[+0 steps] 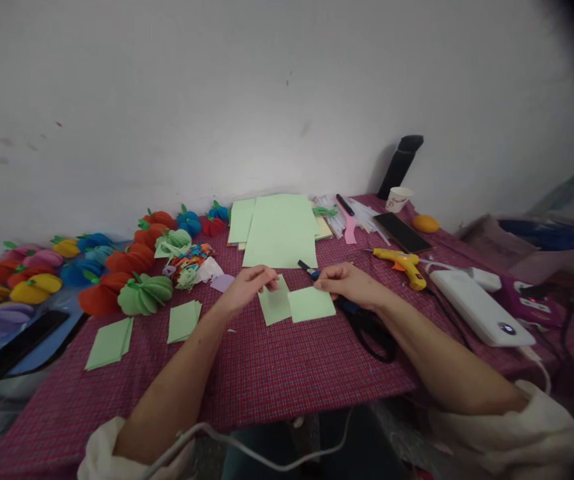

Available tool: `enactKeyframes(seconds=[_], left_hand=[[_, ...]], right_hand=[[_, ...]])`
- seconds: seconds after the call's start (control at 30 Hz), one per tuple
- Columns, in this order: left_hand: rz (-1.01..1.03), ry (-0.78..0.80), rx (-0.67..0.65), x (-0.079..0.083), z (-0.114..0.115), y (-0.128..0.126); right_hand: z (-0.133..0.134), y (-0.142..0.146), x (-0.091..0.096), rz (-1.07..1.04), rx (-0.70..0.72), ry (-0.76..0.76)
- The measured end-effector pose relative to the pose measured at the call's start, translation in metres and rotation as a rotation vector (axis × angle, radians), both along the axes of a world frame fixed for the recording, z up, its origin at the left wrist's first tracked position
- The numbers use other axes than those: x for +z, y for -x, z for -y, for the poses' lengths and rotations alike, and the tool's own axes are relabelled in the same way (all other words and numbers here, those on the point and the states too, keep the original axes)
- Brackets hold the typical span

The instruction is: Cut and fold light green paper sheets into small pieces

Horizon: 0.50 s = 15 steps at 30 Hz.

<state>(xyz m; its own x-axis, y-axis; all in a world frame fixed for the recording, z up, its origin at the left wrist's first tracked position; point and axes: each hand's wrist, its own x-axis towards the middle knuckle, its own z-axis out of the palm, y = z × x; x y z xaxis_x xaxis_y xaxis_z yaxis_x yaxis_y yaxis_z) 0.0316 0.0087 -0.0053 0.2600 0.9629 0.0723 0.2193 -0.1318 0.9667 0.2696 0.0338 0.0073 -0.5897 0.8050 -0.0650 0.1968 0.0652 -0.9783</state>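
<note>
My right hand (349, 283) pinches the upper right corner of a light green paper piece (313, 305) between thumb and fingers. Just left of it, another light green paper piece (273, 308) lies on the cloth, partly under the held one. Over that second piece, my left hand (251, 288) hovers with loosely bent fingers, apparently holding nothing; its shadow falls on the paper. Black-handled scissors (374, 333) rest under my right wrist, with their blades partly hidden by the hand. Two small stacks of cut green paper, a nearer stack (109, 343) and another stack (183, 321), sit to the left.
Large green sheets (281, 230) lie at the back by the wall. Colourful paper pumpkins (131, 257) and paper scraps (191, 263) crowd the left. At right are a yellow glue gun (401, 261), a phone (401, 232), a paper cup (398, 199), an orange fruit (425, 223) and a white power bank (479, 308).
</note>
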Motion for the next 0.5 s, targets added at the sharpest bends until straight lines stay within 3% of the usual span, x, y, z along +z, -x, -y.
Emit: enactKeyframes(seconds=[0.13,0.33,0.5], left_hand=[[-0.090,0.072,-0.195,-0.005,0.010,-0.023],[-0.045,0.091,-0.004,-0.014,0.008,-0.026],[0.027,0.104,0.046,-0.013,0.004,-0.020]], right_hand=[[0.004,0.010,-0.012,0.021,0.024,-0.009],[0.005,0.010,-0.009,-0.003,0.030,0.039],[0.005,0.007,-0.008,0.000,0.099,0.093]])
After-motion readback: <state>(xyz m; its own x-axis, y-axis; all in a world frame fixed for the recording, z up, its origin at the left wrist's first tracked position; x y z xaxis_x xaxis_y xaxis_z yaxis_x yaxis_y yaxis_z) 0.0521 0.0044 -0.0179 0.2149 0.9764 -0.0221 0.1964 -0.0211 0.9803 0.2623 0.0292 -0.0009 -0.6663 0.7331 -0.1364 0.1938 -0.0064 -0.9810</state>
